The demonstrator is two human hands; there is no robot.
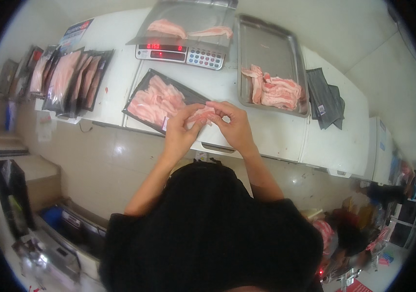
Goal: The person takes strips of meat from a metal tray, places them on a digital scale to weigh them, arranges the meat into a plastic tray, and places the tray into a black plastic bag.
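A small slice of raw pork (201,114) is pinched between the fingertips of both hands. My left hand (181,129) grips its left end and my right hand (234,126) its right end. Under and beside my left hand lies a black-backed clear plastic pouch (157,100) filled with pale meat slices, its lower right part hidden by the hands. Farther back, a digital scale (204,57) carries a dark, clear-fronted pouch (189,14) with two strips of meat on it. To the right, a metal tray (266,40) holds a pile of streaky pork slices (281,91).
Several filled meat pouches (65,78) stand in a row at the left. Flat dark pouches (326,98) lie right of the tray on the white freezer top (335,146). Behind me on the right are other people (350,233); a machine (47,252) stands lower left.
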